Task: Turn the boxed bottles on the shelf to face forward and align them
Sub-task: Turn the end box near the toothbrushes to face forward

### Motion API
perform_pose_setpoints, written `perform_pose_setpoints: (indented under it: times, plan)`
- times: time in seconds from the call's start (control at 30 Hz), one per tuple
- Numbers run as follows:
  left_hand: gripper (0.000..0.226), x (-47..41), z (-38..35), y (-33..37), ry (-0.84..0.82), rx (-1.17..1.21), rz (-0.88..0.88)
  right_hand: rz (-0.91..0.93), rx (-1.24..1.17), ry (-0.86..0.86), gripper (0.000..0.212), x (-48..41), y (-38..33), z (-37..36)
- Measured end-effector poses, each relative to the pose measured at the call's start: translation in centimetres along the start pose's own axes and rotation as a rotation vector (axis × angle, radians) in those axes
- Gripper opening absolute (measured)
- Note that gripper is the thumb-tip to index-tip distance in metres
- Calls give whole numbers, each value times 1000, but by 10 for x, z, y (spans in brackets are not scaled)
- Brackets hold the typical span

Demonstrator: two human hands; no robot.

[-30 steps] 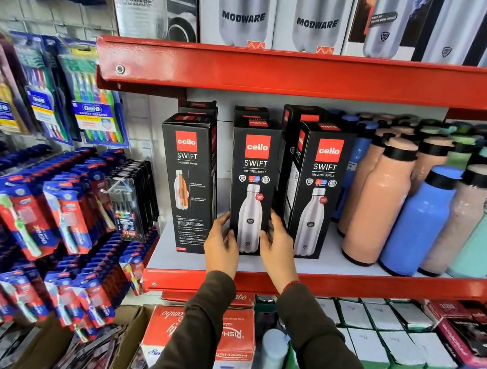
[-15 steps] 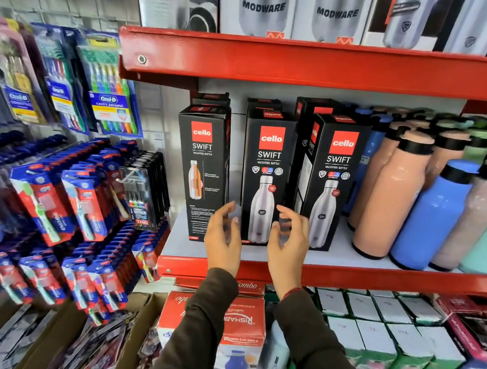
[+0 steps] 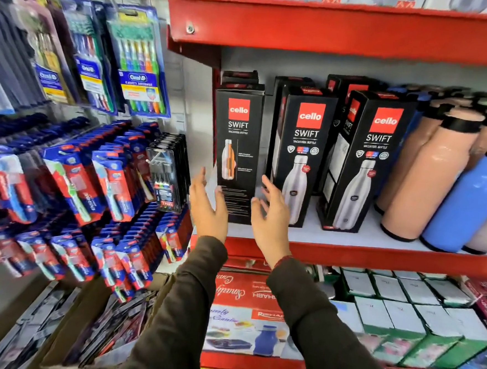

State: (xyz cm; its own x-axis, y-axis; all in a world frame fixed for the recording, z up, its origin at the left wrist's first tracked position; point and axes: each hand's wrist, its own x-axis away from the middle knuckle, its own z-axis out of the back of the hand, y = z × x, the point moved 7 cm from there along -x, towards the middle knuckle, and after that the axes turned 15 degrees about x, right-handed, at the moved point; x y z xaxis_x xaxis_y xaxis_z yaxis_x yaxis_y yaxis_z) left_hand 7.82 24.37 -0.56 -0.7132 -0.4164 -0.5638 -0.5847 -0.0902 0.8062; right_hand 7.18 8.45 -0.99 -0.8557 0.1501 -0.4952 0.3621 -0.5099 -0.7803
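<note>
Three black "cello SWIFT" boxes stand at the front of the white shelf [image 3: 362,236]. The left box [image 3: 238,143] shows a side panel with an orange-and-white bottle cutaway. The middle box [image 3: 304,148] and the right box [image 3: 374,156] show a steel bottle on their fronts; the right one is turned slightly. More black boxes stand behind them. My left hand [image 3: 207,207] is open at the left box's lower left edge. My right hand [image 3: 272,215] is open at that box's lower right edge, in front of the middle box. Neither hand grips anything.
Loose peach and blue bottles [image 3: 427,180] crowd the shelf's right part. Hanging toothbrush packs [image 3: 92,179] fill the wall at left. A red shelf lip [image 3: 375,257] runs along the front, another red shelf [image 3: 334,26] overhead. Boxes [image 3: 400,319] fill the shelf below.
Both hands let go of the middle box and moved left to either side of the left box, fingers spread. The view shifted left.
</note>
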Motion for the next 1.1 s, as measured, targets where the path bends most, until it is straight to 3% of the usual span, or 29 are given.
perform_pose_setpoints:
  times: [0.2, 0.37, 0.63, 0.7, 0.87, 1.03, 1.1]
  plan:
    - [39, -15, -3, -33, -173, 6, 191, -100, 80, -57, 49, -8, 8, -25]
    - [36, -17, 2, -32, -197, 92, 193, -96, 87, -41, 54, -5, 7, -26]
    - [23, -17, 17, -23, -142, 372, 259, -48, 122, -59, 79, -9, -5, -22]
    - [33, -14, 19, -23, -113, 434, 274, -20, 144, -51, 84, -13, -12, -21]
    - [43, -8, 22, -21, -70, 402, 246, -34, 190, 38, 91, -17, -20, -13]
    - [30, -19, 22, -20, -145, 218, 133, -89, 202, 24, 92, -20, -13, -12]
    - [37, -29, 20, -26, -202, 136, 127, -98, 191, -4, 94, -20, -11, -13]
